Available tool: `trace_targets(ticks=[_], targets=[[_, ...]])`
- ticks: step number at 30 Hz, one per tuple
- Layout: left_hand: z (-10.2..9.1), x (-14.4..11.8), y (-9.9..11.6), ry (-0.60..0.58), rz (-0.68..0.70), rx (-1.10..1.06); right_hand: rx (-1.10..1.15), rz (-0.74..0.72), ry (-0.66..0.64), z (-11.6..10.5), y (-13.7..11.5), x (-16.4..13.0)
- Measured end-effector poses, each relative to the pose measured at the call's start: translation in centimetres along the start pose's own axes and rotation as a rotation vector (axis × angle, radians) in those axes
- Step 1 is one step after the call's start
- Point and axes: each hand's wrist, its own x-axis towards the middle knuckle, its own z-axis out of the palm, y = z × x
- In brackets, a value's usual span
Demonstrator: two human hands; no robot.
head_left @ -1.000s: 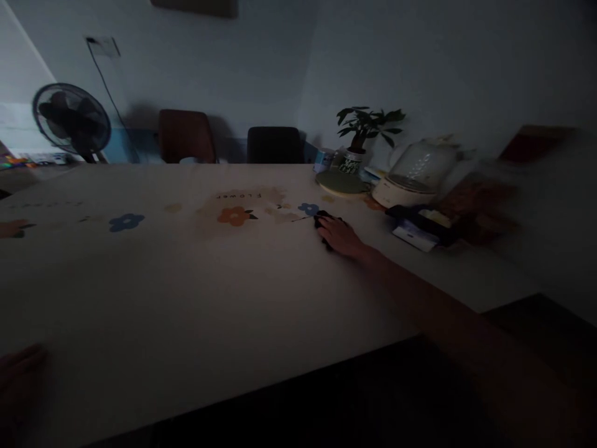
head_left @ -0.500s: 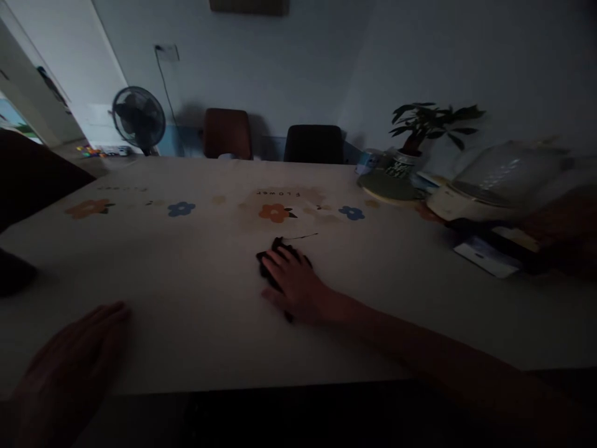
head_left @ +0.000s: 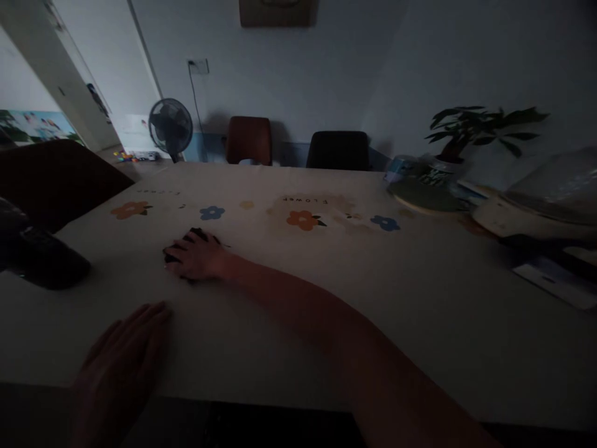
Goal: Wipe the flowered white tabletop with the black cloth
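Note:
A dark cloth (head_left: 198,234), bunched up, lies on the flower-printed tablecloth (head_left: 298,292), left of the middle. My right hand (head_left: 198,256) is over it, fingers spread and hooked into its folds, gripping it against the table. Most of the cloth is hidden under the palm. Near the front edge, my left hand (head_left: 128,348) rests flat on the tablecloth with its fingers stretched out and nothing in them. Faint yellowish-brown patches show around the printed orange flower (head_left: 305,220) in the middle.
At the left stands a dark bottle-like object (head_left: 51,258), beside a dark chair back (head_left: 60,168). A potted plant (head_left: 448,165) and a white appliance with a clear lid (head_left: 527,214) stand at the right. Behind the table are two chairs (head_left: 249,140) and a fan (head_left: 171,124).
My right hand has slid the dark cloth leftward across the table, from beside the middle flower to below the left blue flower. The view has turned left; my left hand stays by the front edge.

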Motion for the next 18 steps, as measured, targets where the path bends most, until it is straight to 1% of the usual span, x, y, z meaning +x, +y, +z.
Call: trace_targets(ticks=[2, 4, 6, 9, 12, 14, 18], targets=[[-0.2, 0.2, 0.2, -0.022, -0.018, -0.019, 0.013, 0.087, -0.024, -0.8, 1.7, 1.8], [-0.3, 0.4, 0.2, -0.029, -0.03, -0.043, 0.022, 0.188, -0.03, -1.7, 3.5, 2.7], [-0.4, 0.5, 0.2, -0.03, -0.06, -0.054, 0.02, 0.278, -0.028, -2.4, 4.9, 3.0], [-0.6, 0.6, 0.2, -0.068, -0.091, -0.06, 0.025, 0.329, 0.003, -2.7, 6.0, 2.7], [-0.8, 0.8, 0.3, -0.082, -0.119, -0.068, 0.023, 0.316, 0.038, -2.5, 6.3, 1.7], [-0.9, 0.8, 0.4, -0.081, -0.143, -0.07, 0.007, 0.296, 0.057, -2.4, 6.3, 0.4], [-0.9, 0.9, 0.3, -0.093, -0.167, -0.085, 0.008, 0.243, 0.07, -2.5, 6.1, -3.8]])
